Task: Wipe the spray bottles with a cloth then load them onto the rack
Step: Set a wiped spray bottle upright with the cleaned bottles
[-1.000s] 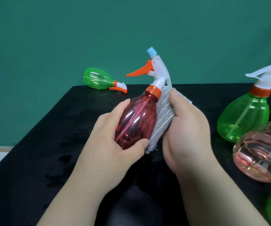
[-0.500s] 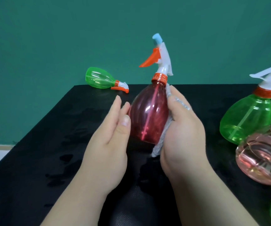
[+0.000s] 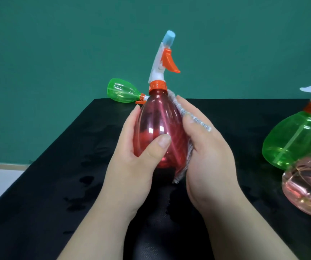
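Fingers + thumb of L hand (image 3: 130,171) curl round the red spray bottle (image 3: 156,126), upright over the black table (image 3: 57,184), R hand (image 3: 209,160) fingers clamp the grey cloth (image 3: 185,112) vs its right side: wiping step, prob; next needs turning the bottle, rack not in view.

The table (image 3: 47,184) is open at left; a green bottle (image 3: 291,139) and a pink bottle (image 3: 308,188) crowd the right.
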